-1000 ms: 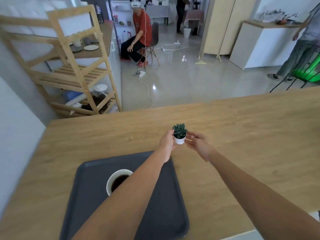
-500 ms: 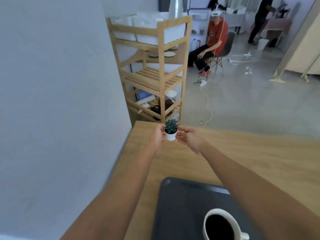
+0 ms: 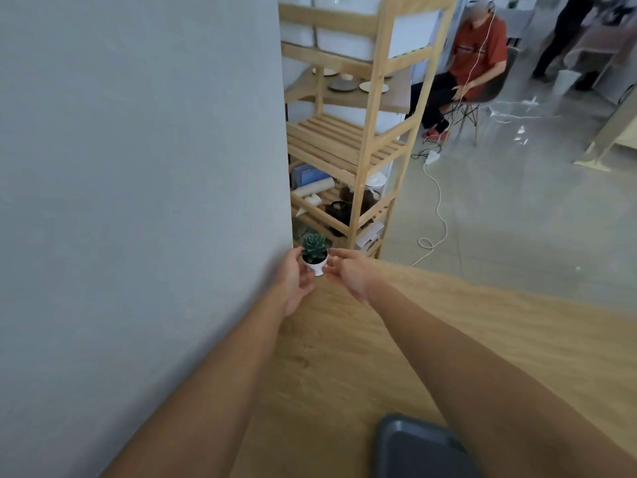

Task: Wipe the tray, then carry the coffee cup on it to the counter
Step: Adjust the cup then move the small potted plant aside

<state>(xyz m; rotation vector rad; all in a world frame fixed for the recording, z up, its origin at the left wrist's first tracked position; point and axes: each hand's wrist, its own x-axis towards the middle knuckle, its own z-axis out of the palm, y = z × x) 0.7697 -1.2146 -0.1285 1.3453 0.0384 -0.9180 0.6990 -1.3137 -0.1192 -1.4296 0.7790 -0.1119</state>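
Only a corner of the dark grey tray shows, flat at the near edge of the wooden table, its long axis unclear. At the table's far corner, against the grey wall, the left hand and right hand pinch a small potted succulent upright between them. Behind stands a wooden shelf rack.
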